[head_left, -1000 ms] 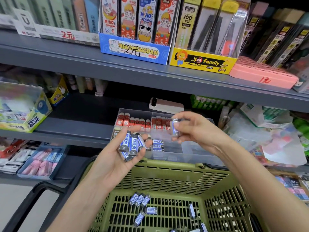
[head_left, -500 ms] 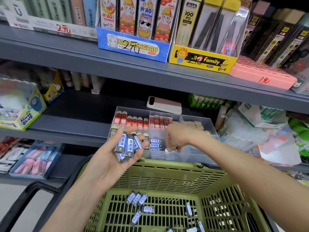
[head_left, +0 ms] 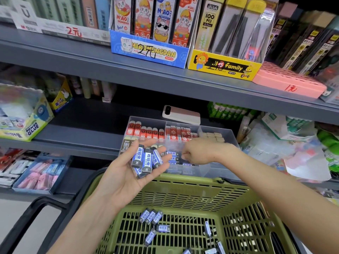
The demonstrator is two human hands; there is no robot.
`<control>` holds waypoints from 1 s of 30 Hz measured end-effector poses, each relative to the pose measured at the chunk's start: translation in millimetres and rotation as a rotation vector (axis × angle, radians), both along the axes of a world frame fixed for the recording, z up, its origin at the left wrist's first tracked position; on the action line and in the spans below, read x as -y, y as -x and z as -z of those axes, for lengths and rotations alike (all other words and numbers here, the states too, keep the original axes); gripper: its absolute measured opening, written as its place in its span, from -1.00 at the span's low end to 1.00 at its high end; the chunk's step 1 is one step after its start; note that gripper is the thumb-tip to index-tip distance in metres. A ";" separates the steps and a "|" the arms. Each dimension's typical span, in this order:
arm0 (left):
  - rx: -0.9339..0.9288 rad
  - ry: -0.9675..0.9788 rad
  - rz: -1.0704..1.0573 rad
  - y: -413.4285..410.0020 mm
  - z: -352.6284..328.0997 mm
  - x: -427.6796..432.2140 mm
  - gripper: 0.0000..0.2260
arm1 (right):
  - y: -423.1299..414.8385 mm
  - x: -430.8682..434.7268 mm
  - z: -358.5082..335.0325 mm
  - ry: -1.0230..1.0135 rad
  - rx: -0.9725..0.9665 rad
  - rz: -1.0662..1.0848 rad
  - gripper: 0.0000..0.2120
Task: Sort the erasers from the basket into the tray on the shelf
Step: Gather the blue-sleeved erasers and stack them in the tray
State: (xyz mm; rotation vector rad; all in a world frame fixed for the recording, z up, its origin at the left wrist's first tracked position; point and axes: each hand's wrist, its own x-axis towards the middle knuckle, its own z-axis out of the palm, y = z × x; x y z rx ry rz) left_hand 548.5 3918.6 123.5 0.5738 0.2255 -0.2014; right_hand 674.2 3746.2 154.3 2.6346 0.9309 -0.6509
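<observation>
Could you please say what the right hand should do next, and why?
Probably move the right hand to the left hand and pinch another blue-and-white sleeved eraser: several rest in that palm, and the right hand is at the matching compartment of the clear plastic tray.

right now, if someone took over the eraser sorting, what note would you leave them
Left hand: palm up, carrying a handful of blue erasers by the far rim of the basket.
Right hand: fingers curled, down in the front compartment of the clear tray; cannot tell if it holds one.
Done: a few placed erasers lie in that compartment.
Left: the handful, plus loose erasers on the basket floor.
</observation>
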 end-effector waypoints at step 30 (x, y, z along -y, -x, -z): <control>-0.032 0.236 -0.078 -2.6 -1.5 2.9 -0.80 | 12.0 21.7 -15.5 -0.915 -0.168 0.637 -0.93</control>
